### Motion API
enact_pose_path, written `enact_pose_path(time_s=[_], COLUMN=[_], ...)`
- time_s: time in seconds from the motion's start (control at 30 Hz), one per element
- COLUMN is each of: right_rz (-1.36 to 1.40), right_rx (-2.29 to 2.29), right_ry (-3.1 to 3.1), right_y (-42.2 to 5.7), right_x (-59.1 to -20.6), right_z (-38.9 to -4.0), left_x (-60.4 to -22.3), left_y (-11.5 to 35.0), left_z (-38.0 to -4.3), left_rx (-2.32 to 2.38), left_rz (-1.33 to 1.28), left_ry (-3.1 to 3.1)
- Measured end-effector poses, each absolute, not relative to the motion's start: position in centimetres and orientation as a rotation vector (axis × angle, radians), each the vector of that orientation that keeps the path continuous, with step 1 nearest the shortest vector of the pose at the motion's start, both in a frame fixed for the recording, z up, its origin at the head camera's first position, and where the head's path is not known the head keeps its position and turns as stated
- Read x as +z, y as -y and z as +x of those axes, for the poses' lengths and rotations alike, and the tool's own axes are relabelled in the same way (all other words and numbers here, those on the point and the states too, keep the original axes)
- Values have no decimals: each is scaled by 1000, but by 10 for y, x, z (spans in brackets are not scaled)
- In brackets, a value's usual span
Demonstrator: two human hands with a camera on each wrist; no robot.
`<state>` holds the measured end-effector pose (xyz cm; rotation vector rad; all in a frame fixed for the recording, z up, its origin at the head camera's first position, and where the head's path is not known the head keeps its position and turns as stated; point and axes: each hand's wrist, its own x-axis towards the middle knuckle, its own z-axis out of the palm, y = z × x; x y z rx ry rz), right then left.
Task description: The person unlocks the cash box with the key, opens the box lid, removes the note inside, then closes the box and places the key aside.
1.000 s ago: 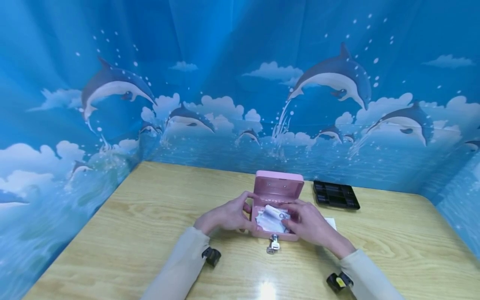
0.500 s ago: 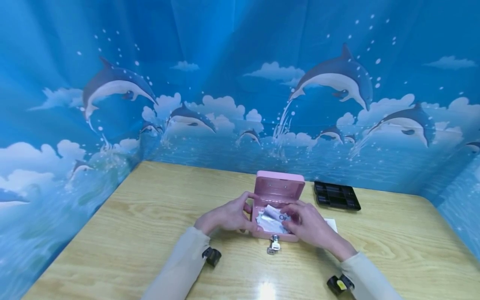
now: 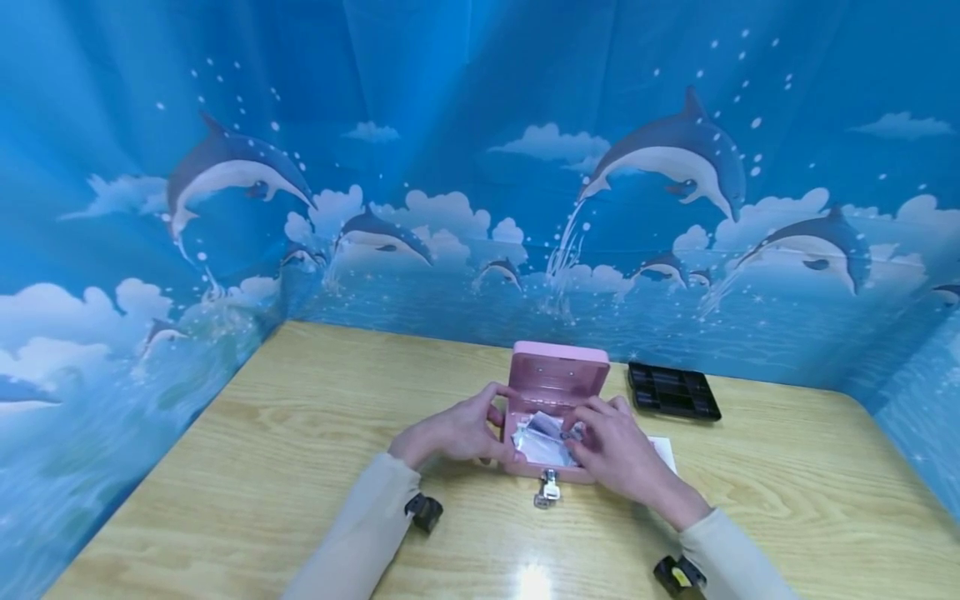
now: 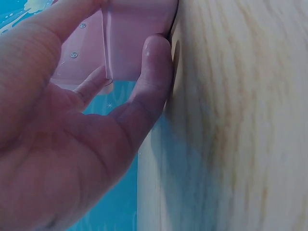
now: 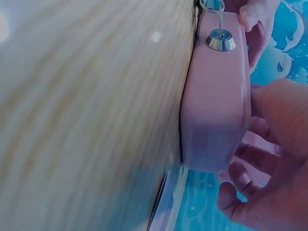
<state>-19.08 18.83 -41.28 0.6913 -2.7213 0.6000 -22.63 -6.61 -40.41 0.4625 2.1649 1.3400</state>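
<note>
A pink cash box (image 3: 517, 471) stands on the table with its lid (image 3: 561, 367) up and a lock with keys (image 3: 550, 487) hanging at its front. Inside lie several crumpled banknotes (image 3: 542, 446). My left hand (image 3: 465, 429) grips the box's left side, thumb at the front corner; in the left wrist view its fingers (image 4: 156, 57) lie along the pink wall. My right hand (image 3: 615, 442) reaches over the right wall and pinches a note among the pile with thumb and fingers. In the right wrist view the box wall (image 5: 216, 96) hides what those fingertips hold.
A black compartment tray (image 3: 673, 392) lies at the back right, behind my right hand. White paper (image 3: 663, 450) shows on the wooden table (image 3: 337, 392) right of the box, partly under my right arm. A dolphin-print curtain (image 3: 450, 167) stands behind the table.
My right fingers have shifted among the notes, and the rolled-up note with a number on it now lies turned, its number hidden. My left hand and the box have stayed put.
</note>
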Motion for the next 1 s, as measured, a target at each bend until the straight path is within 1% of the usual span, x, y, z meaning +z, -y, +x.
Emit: enact_pose_path(time_s=[0.2,0.47,1.0], right_rz=[764,823,621], right_rx=[670,888,1022], right_ry=[2678,2750,2720], right_y=[-190,-191,-196], right_x=[-413,-410,-400], right_z=[-191,-189,-187], left_x=[-405,-404,-404], left_y=[66,66,67], left_z=[-226,-226,-227], left_rx=[1335,1335,1331], left_rz=[476,477,483], left_ry=[-2167,-2170,-2178])
